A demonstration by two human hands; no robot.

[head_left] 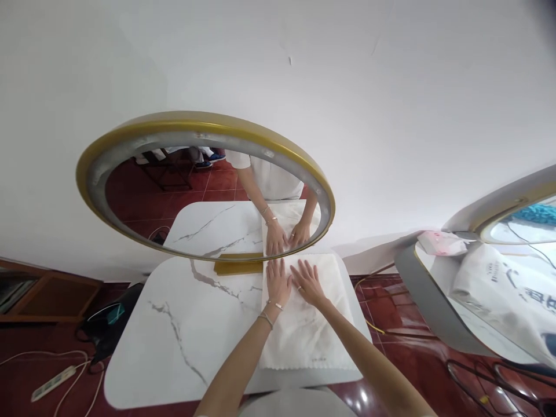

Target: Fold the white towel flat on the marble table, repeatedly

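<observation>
A white cloth (pixel 313 330) lies spread flat on the right half of a white marble table (pixel 182 330). My left hand (pixel 277 282) rests palm down on the cloth's far left part, fingers spread, with bracelets at the wrist. Beside it my right hand (pixel 307 281) also presses flat on the cloth, fingers apart, a ring on one finger. Neither hand holds anything. The two hands almost touch near the cloth's far edge.
A round gold-framed mirror (pixel 204 130) stands on a gold base (pixel 238 266) at the table's far edge and reflects my hands. A second mirror (pixel 516 197), a white bag (pixel 508 295), a power strip (pixel 52 382) and floor cables (pixel 486 376) surround the table.
</observation>
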